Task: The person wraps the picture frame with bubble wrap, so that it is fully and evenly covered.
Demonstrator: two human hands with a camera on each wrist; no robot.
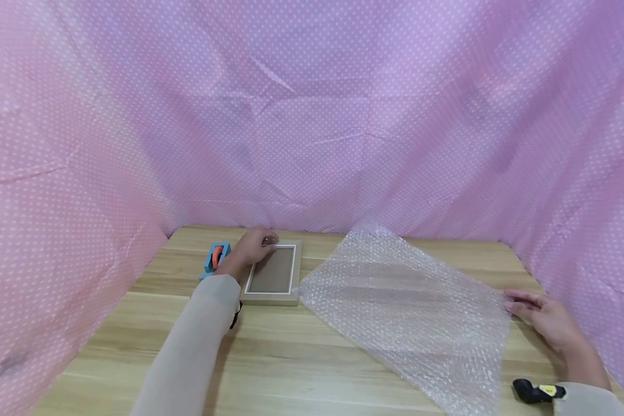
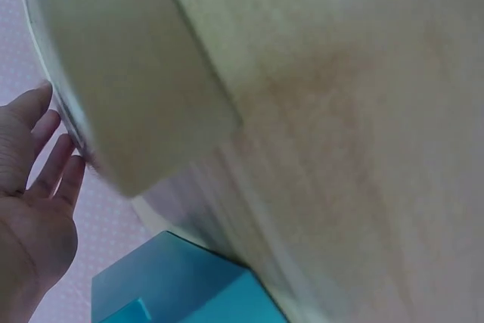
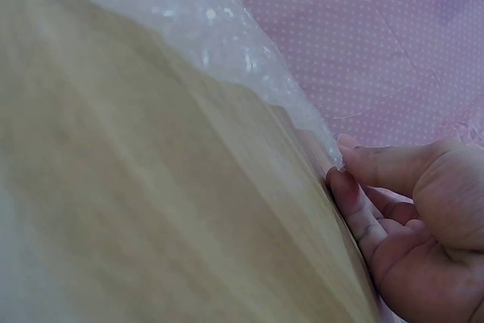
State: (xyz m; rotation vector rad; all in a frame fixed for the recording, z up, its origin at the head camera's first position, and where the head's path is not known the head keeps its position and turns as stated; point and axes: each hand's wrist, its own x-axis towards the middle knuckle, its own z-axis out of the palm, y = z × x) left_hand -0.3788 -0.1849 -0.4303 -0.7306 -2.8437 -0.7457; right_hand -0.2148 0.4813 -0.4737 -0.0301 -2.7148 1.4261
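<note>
A picture frame (image 1: 270,299) with a light wooden rim and a white inner border lies flat on the table, left of centre. My left hand (image 1: 255,245) holds its far left part; in the left wrist view, thumb and fingertips meet the far edge of the frame (image 2: 136,73). To the right, a clear sheet of bubble wrap (image 1: 405,300) is spread cornerwise, its left corner at the frame's lower right corner. My right hand (image 1: 543,318) pinches the sheet's right corner between thumb and fingers, as the bubble wrap (image 3: 219,43) in the right wrist view shows.
A blue tape dispenser (image 1: 216,257) with an orange roll stands just left of the frame, beside my left wrist. A black and yellow object (image 1: 538,391) is by my right sleeve. Pink dotted cloth (image 1: 312,144) hangs behind and beside the wooden table (image 1: 291,358).
</note>
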